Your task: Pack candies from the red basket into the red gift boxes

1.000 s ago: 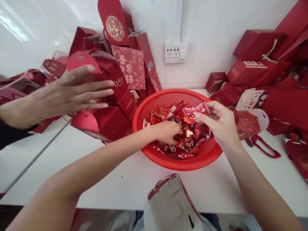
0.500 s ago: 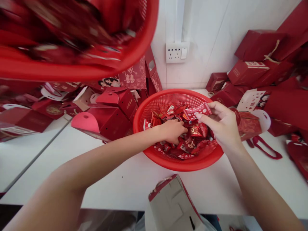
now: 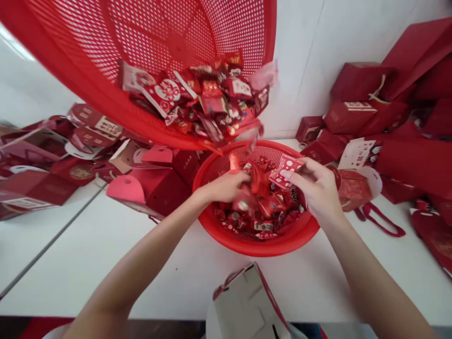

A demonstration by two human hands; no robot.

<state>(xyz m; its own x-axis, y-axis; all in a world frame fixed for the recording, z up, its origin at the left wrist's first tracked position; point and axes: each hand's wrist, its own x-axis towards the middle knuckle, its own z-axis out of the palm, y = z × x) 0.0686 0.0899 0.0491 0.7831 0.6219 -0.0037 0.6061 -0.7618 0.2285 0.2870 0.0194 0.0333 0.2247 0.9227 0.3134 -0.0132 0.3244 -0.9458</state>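
Observation:
A round red plastic basket [image 3: 259, 248] stands on the white table, with many small wrapped candies [image 3: 263, 226] inside. My left hand [image 3: 229, 187] is in its left side among blurred red wrappers; its fingertips are partly hidden and smeared, so a hold cannot be made out. Between the thumb and fingers of my right hand [image 3: 319, 188] is a red candy packet with white dots [image 3: 285, 172], above the basket's right side. Overhead, a second, larger red basket [image 3: 176, 44] is tipped toward the lower one, and mixed candies [image 3: 212, 101] spill over its edge.
In front of me is an opened paper box [image 3: 249, 301], grey-white side up. Red gift boxes [image 3: 162, 183] crowd the table at left, and more red boxes [image 3: 360, 80] are piled at right. A red ribbon loop [image 3: 384, 221] lies near them.
The upper basket has tilted, showing its inner mesh, and candies now pour down. My left hand has shifted left in the lower basket. My right hand still holds the dotted packet, now turned.

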